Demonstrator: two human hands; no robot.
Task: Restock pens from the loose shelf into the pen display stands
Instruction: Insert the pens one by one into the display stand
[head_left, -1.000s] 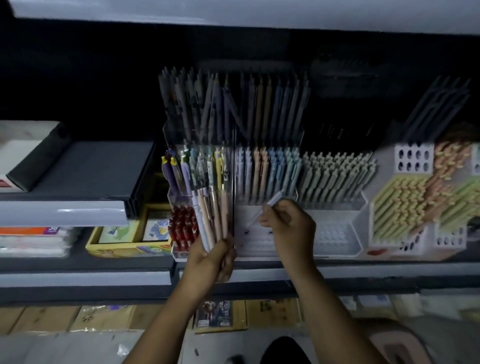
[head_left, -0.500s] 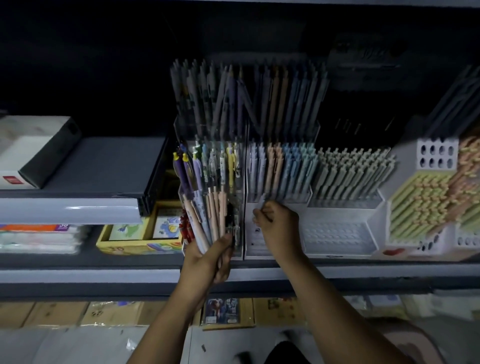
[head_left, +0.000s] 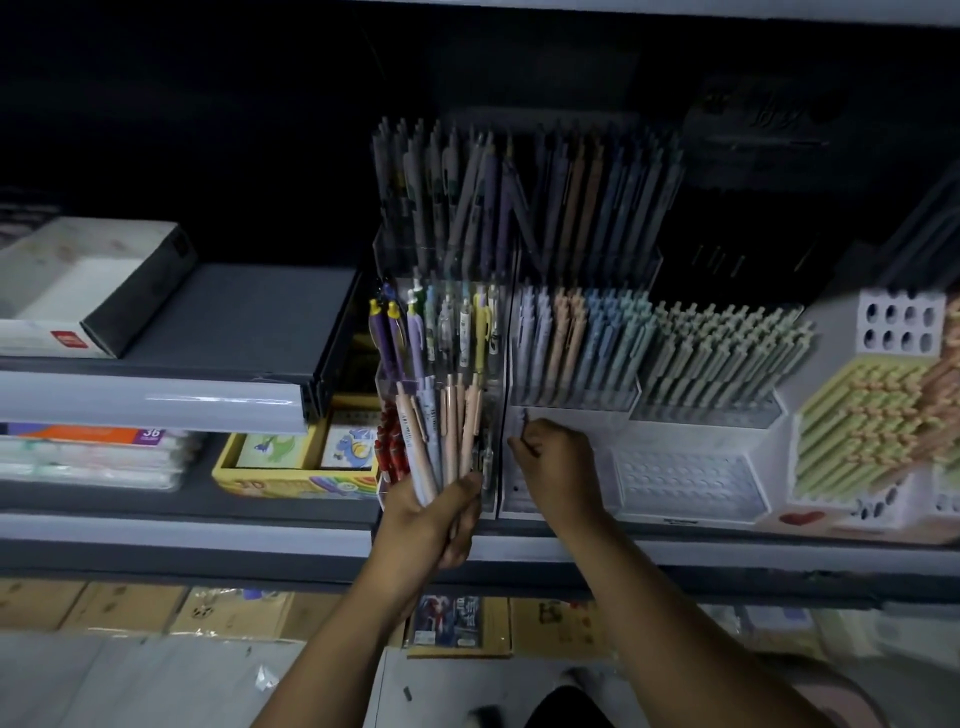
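My left hand (head_left: 434, 519) grips a fanned bunch of pastel pens (head_left: 441, 431), peach and pale lilac, held upright in front of a clear display stand of character pens (head_left: 439, 332). My right hand (head_left: 556, 462) pinches a single pale pen (head_left: 521, 423), its tip down at the lowest tier of the white tiered pen stand (head_left: 571, 364). That stand's upper tiers hold rows of lilac, peach and blue pens. The pen's lower part is hidden by my fingers.
A second white stand (head_left: 696, 478) with green pens and several vacant holes stands to the right, then honeycomb racks (head_left: 862, 431) of yellow-green and orange pens. Red pens (head_left: 389, 441) and a yellow box (head_left: 291, 462) sit left. A grey shelf edge (head_left: 156, 405) juts out at left.
My right hand has lowered the single pen from in front of the filled rows down to the stand's bottom tier. My left hand has kept its bunch steady. The camera has shifted slightly.
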